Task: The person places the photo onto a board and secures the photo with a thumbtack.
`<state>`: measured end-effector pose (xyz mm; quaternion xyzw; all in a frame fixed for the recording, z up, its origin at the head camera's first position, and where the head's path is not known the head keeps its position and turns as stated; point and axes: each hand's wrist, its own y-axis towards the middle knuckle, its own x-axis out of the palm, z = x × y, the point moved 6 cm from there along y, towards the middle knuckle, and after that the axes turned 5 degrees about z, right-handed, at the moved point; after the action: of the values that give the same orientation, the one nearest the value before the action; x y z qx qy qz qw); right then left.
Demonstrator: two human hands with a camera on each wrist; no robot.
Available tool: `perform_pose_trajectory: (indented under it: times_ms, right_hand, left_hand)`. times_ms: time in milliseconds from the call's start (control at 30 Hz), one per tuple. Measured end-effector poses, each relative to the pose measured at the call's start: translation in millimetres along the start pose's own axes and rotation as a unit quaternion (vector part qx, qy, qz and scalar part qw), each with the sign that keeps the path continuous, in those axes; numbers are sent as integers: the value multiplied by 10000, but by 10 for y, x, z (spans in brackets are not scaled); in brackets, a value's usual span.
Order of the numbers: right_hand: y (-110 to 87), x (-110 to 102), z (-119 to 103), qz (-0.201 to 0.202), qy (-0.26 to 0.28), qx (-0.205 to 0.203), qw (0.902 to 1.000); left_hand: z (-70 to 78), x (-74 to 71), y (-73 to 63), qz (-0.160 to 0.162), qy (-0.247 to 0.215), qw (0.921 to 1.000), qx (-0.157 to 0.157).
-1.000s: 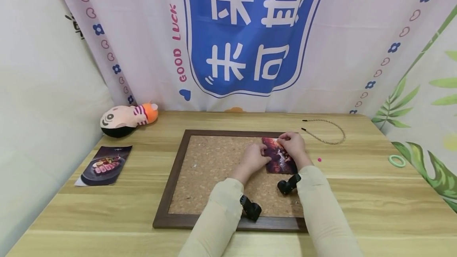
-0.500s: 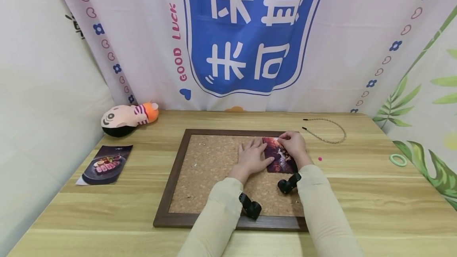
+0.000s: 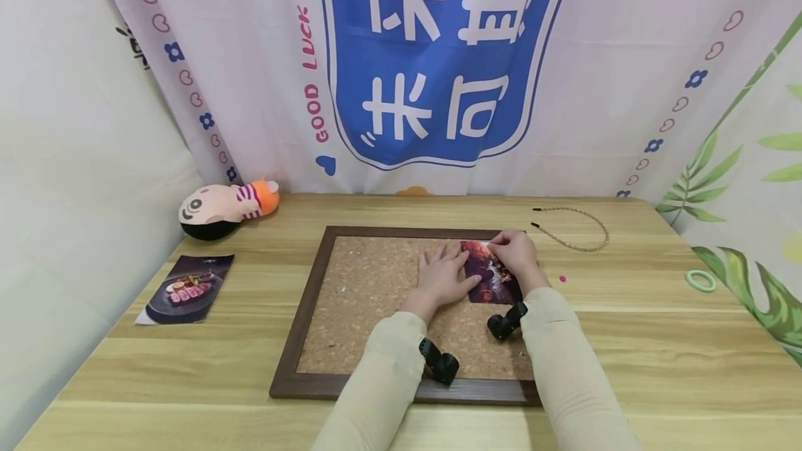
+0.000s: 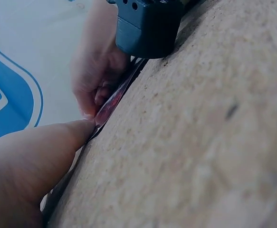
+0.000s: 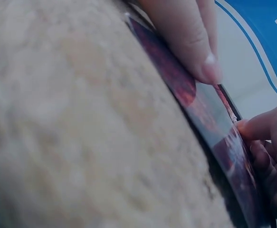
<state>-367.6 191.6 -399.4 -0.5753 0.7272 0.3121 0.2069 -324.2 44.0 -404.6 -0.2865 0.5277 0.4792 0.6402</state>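
Note:
A dark red and purple photo print lies against the upper right part of a cork board with a brown frame. My left hand rests on the cork with fingers spread, its thumb and a fingertip touching the print's left side. At the print's upper edge, my right hand pinches with thumb and forefinger, the other fingers curled. Any small thing between those tips is hidden. In the right wrist view, the left fingers press near the glossy print, and the right fingertips meet its far edge.
A second photo showing food lies at the left, below a plush doll. Right of the board are a small pink dot-like piece, a looped cord with black tips and a pale green ring. A curtain hangs behind the table.
Since one second ago, my left hand has gone from bent fingers at the print's left edge to spread fingers flat on the board. My right hand stays at the upper edge.

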Motion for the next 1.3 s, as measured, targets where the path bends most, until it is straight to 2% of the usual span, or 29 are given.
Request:
perform_pose_trajectory:
  times_ms: [267,733,967,1300]
  right_hand:
    - [-14,-9,-1,-10,-43,-176,9998]
    - [-12,4,18,376,-55,-454,9982]
    - [-15,-5,-2,358,-130,-386,9985]
    - [-15,-7,-37,120,-177,-231,9995]
  left_hand:
    - [-7,4,-2,10,-42,10000,-20]
    - [-12,4,6,70,8,10000,-19]
    - [-16,12,9,28,-1,10000,-47]
    - [-21,9,5,1,-64,10000,-73]
